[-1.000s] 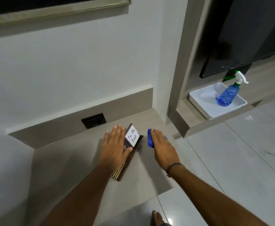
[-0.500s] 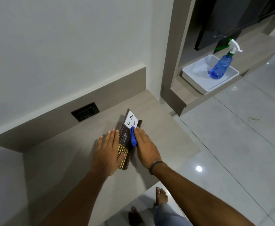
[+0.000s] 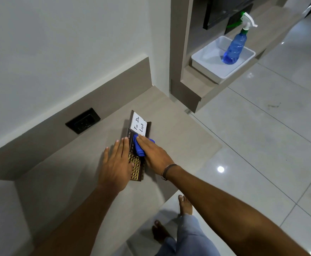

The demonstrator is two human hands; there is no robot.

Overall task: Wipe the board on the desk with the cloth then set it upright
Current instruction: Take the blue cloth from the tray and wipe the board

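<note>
A dark brown board (image 3: 148,130) with a gold grid at its near end and a white "To Do List" note at its far end lies flat on the beige desk (image 3: 178,130). My right hand (image 3: 154,154) presses a blue cloth (image 3: 139,147) onto the middle of the board, palm flat over it. My left hand (image 3: 117,163) lies flat with fingers spread beside the board's left edge, its thumb side touching the gold grid.
A black wall socket (image 3: 82,120) sits in the back panel to the left. On a lower shelf at the right, a white tray (image 3: 204,60) holds a blue spray bottle (image 3: 235,49). Tiled floor and my bare feet lie beyond the desk's right and near edges.
My right hand has slid the blue cloth from the desk right of the board onto the board's middle. My left hand has shifted toward the board's near end. The camera tilted down.
</note>
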